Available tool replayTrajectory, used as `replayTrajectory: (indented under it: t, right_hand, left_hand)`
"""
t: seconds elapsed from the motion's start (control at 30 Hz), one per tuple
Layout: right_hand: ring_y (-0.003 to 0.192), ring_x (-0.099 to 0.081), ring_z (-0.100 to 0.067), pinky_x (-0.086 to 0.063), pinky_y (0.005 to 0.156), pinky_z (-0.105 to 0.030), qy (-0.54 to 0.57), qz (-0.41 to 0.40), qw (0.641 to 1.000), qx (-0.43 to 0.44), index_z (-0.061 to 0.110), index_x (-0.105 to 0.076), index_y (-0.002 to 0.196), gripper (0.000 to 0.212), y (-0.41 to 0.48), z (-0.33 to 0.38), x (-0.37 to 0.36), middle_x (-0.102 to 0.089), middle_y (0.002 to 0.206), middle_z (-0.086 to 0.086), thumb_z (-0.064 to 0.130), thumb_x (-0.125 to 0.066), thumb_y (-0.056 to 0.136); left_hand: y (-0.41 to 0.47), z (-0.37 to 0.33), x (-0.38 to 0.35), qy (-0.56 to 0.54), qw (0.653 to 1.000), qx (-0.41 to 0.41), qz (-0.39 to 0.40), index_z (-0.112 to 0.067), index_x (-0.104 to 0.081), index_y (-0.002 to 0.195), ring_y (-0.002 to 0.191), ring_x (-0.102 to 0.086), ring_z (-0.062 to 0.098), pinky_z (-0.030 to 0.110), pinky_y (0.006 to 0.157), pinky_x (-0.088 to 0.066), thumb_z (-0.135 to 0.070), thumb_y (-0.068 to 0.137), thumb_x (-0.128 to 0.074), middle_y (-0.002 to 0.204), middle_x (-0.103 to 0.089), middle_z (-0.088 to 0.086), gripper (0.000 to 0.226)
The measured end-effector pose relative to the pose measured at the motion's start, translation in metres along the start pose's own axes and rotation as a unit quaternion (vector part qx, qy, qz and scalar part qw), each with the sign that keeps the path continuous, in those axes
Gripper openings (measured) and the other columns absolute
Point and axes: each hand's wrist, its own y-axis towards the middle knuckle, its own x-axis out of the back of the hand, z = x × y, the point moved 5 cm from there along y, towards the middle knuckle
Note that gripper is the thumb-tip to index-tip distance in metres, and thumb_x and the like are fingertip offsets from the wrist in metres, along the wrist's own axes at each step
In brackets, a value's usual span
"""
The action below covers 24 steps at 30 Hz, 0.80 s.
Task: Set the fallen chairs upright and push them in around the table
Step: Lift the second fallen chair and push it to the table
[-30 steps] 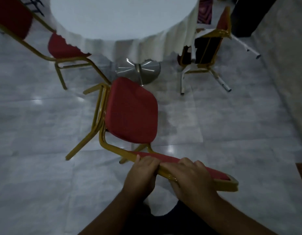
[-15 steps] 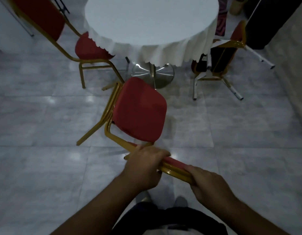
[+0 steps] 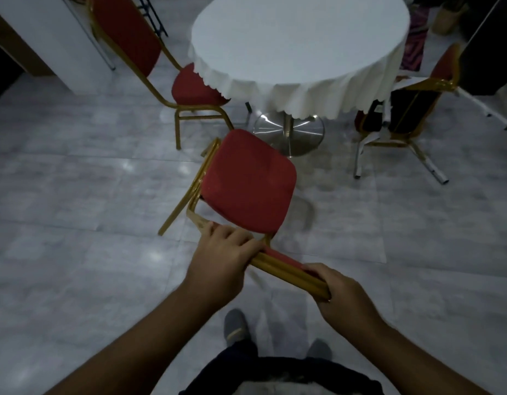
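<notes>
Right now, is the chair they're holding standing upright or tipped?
Tipped: the held chair leans sideways, its seat slanted, with both the left hand and right hand gripping its backrest.

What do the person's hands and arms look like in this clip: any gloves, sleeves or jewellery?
Both hands, the left hand and the right hand, are bare, with no gloves. Both forearms are uncovered as far as the frame shows, so no sleeves are visible. No watch or bracelet shows at either wrist. A small glint at the right hand's fingers could be a ring, but it is too small to tell.
</notes>
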Motion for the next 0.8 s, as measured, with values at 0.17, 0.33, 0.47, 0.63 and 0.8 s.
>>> replayTrajectory:
  t: [0.17,0.33,0.47,0.63,0.8]
  right_hand:
    - [0.088,-0.063,-0.006,-0.038,0.070,-0.007,-0.003,-0.001,1.000,-0.004,0.038,-0.060,0.127,0.051,0.010,0.019,-0.006,-0.069,0.107,0.014,0.013,-0.069,0.083]
    - [0.078,-0.062,-0.001,-0.046,0.067,-0.013,-0.022,-0.044,0.999,0.017,0.042,-0.066,0.115,0.041,0.020,0.033,0.020,-0.069,0.094,0.020,0.017,-0.072,0.083]
    - [0.074,-0.061,-0.002,-0.050,0.063,-0.021,-0.042,-0.061,0.996,0.043,0.041,-0.066,0.106,0.028,0.015,0.035,0.048,-0.066,0.087,0.022,0.025,-0.070,0.082]
    - [0.065,-0.059,-0.005,-0.047,0.054,-0.021,-0.123,-0.078,0.987,0.069,0.041,-0.064,0.102,0.041,0.004,0.034,0.073,-0.064,0.079,0.019,0.010,-0.073,0.076]
    - [0.064,-0.064,-0.010,-0.046,0.052,-0.027,-0.176,-0.082,0.978,0.070,0.043,-0.060,0.102,0.042,0.004,0.046,0.090,-0.068,0.081,0.017,0.013,-0.071,0.074]
  left_hand:
    - [0.003,-0.002,0.000,0.027,0.998,0.013,-0.047,-0.029,-0.067,0.096,0.105,-0.061,0.028,0.076,0.100,-0.029,-0.022,0.068,-0.085,0.098,-0.069,-0.008,0.034]
    - [0.009,0.009,0.007,-0.011,0.995,0.026,-0.093,-0.031,-0.061,0.090,0.084,-0.057,0.021,0.065,0.095,-0.037,-0.017,0.068,-0.083,0.085,-0.061,-0.012,0.034]
    - [0.012,-0.007,0.008,-0.038,0.992,0.047,-0.115,-0.034,-0.061,0.091,0.083,-0.057,0.019,0.063,0.094,-0.035,-0.018,0.066,-0.086,0.085,-0.060,-0.014,0.039]
    - [0.012,-0.024,0.007,-0.075,0.988,0.065,-0.119,-0.037,-0.059,0.090,0.083,-0.052,0.016,0.059,0.092,-0.038,-0.017,0.059,-0.087,0.085,-0.057,-0.016,0.046]
    - [0.014,-0.020,0.002,-0.127,0.983,0.082,-0.106,-0.039,-0.058,0.090,0.088,-0.050,0.011,0.051,0.090,-0.037,-0.023,0.066,-0.089,0.087,-0.057,-0.019,0.042]
